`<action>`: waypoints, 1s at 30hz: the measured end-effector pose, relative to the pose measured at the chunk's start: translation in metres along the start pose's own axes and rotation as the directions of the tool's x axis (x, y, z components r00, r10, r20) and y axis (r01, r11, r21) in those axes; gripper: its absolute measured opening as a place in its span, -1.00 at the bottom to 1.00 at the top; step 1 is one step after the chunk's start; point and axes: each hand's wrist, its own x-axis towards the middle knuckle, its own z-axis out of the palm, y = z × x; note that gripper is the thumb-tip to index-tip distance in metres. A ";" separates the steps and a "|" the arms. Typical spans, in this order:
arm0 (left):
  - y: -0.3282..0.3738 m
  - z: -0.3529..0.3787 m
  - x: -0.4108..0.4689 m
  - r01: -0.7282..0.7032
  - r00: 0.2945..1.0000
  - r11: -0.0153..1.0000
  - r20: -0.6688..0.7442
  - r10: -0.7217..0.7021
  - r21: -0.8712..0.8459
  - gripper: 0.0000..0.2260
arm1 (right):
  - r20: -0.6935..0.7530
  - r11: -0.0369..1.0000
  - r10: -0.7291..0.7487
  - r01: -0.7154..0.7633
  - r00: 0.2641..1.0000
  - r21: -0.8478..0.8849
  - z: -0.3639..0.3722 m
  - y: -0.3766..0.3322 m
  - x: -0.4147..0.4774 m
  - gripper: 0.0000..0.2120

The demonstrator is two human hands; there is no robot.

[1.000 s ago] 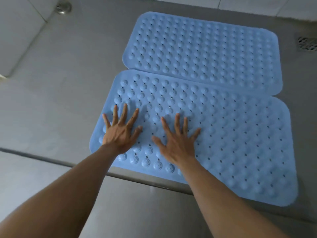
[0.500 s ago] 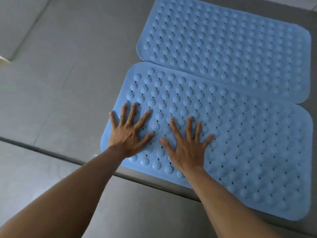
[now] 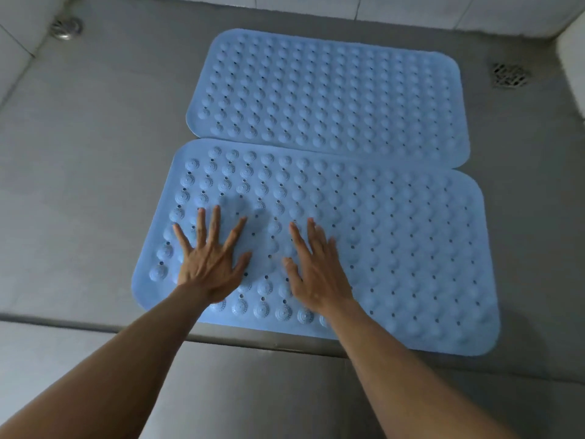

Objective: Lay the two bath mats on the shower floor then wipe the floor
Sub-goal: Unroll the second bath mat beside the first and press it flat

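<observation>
Two bare arms reaching forward. Left hand [image 3: 211, 264] flat, fingers spread wide, on the near blue mat [image 3: 395, 248]. Right hand [image 3: 316, 270] flat beside it, fingers straight, holding nothing. Far mat [image 3: 332, 93] touching behind, both on the gray floor [image 3: 95, 153].

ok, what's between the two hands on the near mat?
Head view: only bare mat. The left hand and right hand lie flat on the near mat, with its bumps and holes between them.
</observation>
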 end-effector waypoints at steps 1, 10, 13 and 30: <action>0.017 0.001 0.003 -0.035 0.999 0.999 -0.001 0.035 0.001 -0.39 | -0.008 0.999 0.012 -0.013 1.000 -0.031 -0.006 0.015 -0.006 -0.37; 0.173 0.006 0.033 -0.302 0.952 0.953 0.034 0.303 -0.018 -0.38 | -0.009 0.939 0.282 -0.277 0.959 -0.205 -0.050 0.153 -0.055 -0.27; 0.209 0.010 0.039 -0.345 0.937 0.938 0.060 0.345 -0.011 -0.37 | -0.038 0.932 0.289 -0.290 0.957 -0.219 -0.057 0.178 -0.065 -0.26; 0.239 0.014 0.043 -0.325 0.939 0.946 0.124 0.322 0.005 -0.35 | -0.062 0.905 0.346 -0.350 0.936 -0.242 -0.061 0.213 -0.076 -0.34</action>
